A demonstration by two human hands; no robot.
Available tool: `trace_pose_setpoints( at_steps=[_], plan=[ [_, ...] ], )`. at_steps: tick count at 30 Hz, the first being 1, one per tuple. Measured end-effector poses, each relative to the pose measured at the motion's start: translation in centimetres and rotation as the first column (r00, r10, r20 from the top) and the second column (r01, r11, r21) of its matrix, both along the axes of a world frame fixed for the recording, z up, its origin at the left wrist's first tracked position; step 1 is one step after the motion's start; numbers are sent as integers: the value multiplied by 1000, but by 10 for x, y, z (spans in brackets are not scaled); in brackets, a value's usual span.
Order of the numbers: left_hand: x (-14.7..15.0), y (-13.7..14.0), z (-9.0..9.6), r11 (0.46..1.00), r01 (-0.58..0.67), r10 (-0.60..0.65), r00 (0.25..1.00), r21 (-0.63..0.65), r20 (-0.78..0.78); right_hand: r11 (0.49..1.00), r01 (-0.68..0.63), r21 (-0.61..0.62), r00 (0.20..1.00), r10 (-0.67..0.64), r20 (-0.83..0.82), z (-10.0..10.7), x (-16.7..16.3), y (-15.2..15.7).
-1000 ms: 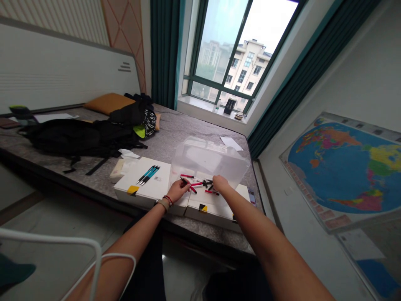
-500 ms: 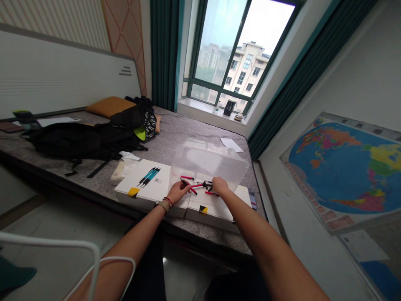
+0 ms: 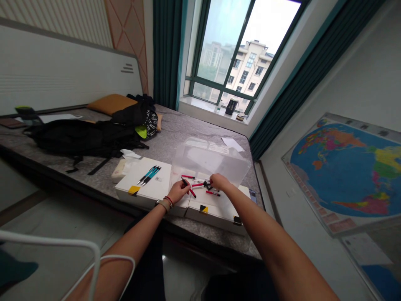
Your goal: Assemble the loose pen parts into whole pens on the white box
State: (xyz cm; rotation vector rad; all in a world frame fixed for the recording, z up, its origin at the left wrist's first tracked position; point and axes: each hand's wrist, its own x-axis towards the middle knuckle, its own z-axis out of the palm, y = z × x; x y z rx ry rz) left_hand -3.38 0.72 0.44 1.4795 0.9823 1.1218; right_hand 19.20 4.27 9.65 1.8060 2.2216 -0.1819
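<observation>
My left hand (image 3: 178, 192) is closed around a red and black pen (image 3: 193, 193), which slants across the fingers above a white box. My right hand (image 3: 218, 182) reaches to a small cluster of pens, its fingertips pinched together near a dark clip or cap. What those fingertips grip is too small to make out. A red pen (image 3: 198, 184) lies between the two hands. Another red pen (image 3: 213, 193) rests just below my right hand, and a red pen (image 3: 188, 177) sits behind my left hand. A clear plastic bin (image 3: 209, 161) stands tipped with its opening toward the pens.
Several blue and black pens (image 3: 149, 175) lie side by side on the left white box (image 3: 128, 184). Next to it is a tissue pack (image 3: 119, 170). A black backpack (image 3: 72, 138) lies on the grey mattress (image 3: 175, 125). A white chair frame (image 3: 62, 240) crosses the lower left.
My right hand has shifted slightly left among the pens, uncovering more of the red pen below it. My left hand keeps its pen in nearly the same place.
</observation>
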Motion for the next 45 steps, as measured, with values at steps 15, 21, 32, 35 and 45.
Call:
trace_pose_setpoints(
  at_steps=[15,21,32,35,45],
  plan=[
    [0,0,2,1000,6,-6,1000,-3,13,999,-17,-29,991,21,131,-15,9,1],
    [0,1,0,1000,-12,12,1000,15,-1,999,-31,27,990,27,138,-17,12,2],
    [1,-2,6,1000,-12,13,1000,15,-24,997,-67,37,990,61,127,-15,10,-5],
    [1,-2,7,1000,-10,10,1000,13,-24,997,-59,42,992,54,111,-15,10,-7],
    [3,-3,11,1000,-20,20,1000,-14,11,1000,-24,20,997,23,74,-7,2,-14]
  ],
)
